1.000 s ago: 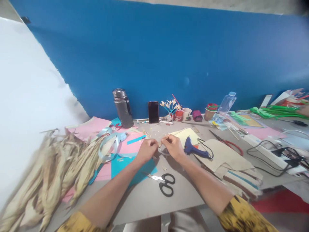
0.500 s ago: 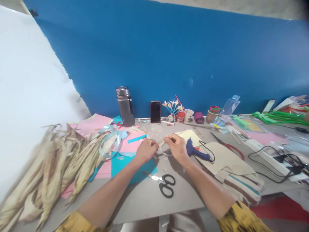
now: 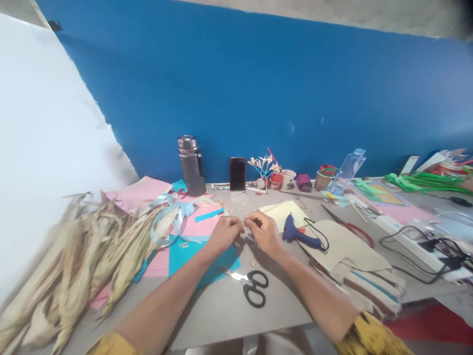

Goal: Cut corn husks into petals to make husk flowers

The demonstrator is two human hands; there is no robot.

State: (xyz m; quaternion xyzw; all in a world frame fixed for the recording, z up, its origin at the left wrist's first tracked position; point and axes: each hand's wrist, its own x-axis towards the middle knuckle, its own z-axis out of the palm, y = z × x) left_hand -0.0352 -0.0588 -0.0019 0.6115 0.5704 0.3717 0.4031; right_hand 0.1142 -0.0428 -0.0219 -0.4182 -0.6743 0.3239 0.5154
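My left hand (image 3: pixel 226 232) and my right hand (image 3: pixel 264 232) meet over the middle of the table, fingertips almost touching. Both are closed in a pinch. Whatever lies between the fingers is pale and too small to name. Black-handled scissors (image 3: pixel 252 287) lie in front of the hands, blades pointing left over a teal paper sheet (image 3: pixel 186 256). Right of my right hand is a blue glue gun (image 3: pixel 301 235) with a black cord, close to pale yellow paper (image 3: pixel 286 213). A blue strip (image 3: pixel 209 215) rests on pink paper behind my left hand.
Dried corn husks (image 3: pixel 74 261) and a light blue ribbon (image 3: pixel 177 222) spread over the left side. Along the back stand a flask (image 3: pixel 192 165), a phone (image 3: pixel 237 173), small husk flowers (image 3: pixel 264 165) and a plastic bottle (image 3: pixel 345 170). Cloth (image 3: pixel 343 246) and a power strip (image 3: pixel 417 241) lie right.
My right hand has moved left, bringing its fingertips up against those of my left hand. My left hand has barely shifted. The scissors and glue gun stay in place.
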